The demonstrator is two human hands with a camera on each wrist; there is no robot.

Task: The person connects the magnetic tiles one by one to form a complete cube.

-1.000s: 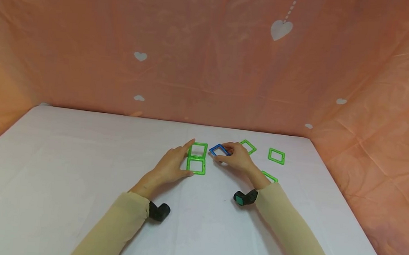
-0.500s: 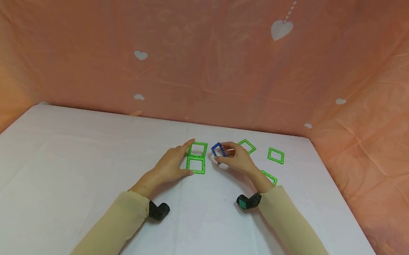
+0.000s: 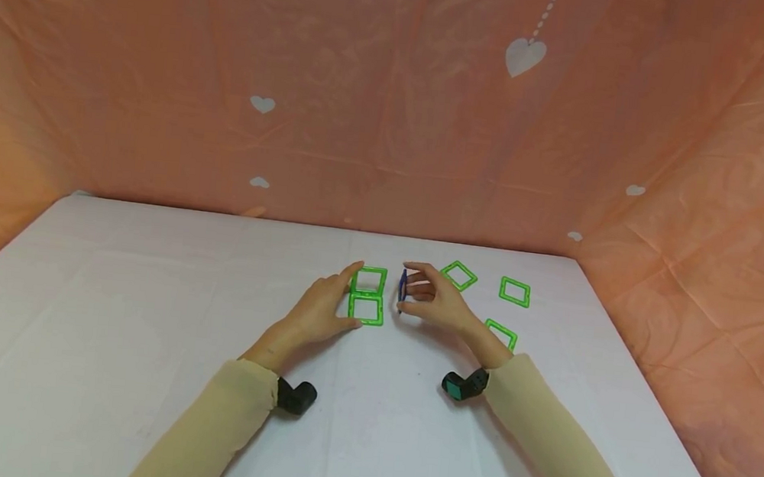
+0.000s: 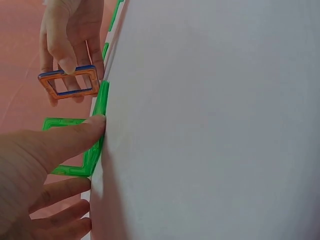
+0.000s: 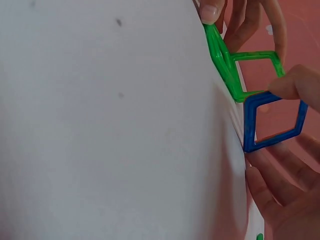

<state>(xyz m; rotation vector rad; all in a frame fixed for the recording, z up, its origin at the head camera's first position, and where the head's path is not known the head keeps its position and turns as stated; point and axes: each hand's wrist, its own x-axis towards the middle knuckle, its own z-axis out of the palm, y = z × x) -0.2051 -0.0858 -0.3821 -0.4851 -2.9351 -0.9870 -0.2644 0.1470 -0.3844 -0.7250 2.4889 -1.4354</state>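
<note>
In the head view, my left hand (image 3: pixel 320 311) grips two joined green square magnetic tiles between thumb and fingertips at their left side. The nearer green tile (image 3: pixel 365 322) lies flat on the table; the farther green tile (image 3: pixel 372 270) stands up from its back edge, as the wrist views show. Just right of them, my right hand (image 3: pixel 443 300) pinches a blue-and-orange square tile (image 3: pixel 402 290), turned edge-on to the head view. Its blue face (image 5: pixel 250 122) shows in the right wrist view, its orange face (image 4: pixel 93 82) in the left wrist view.
Three loose green frames lie to the right: a tilted tile (image 3: pixel 468 271) behind my right hand, a tile (image 3: pixel 516 281) farther right, and a tile (image 3: pixel 502 328) beside my right wrist. An orange cloth backdrop (image 3: pixel 363 152) with hearts closes the white table (image 3: pixel 105 319) behind.
My right hand has turned the blue tile from a tilted, face-showing pose to upright and edge-on. The left hand and the joined green tiles have stayed put.
</note>
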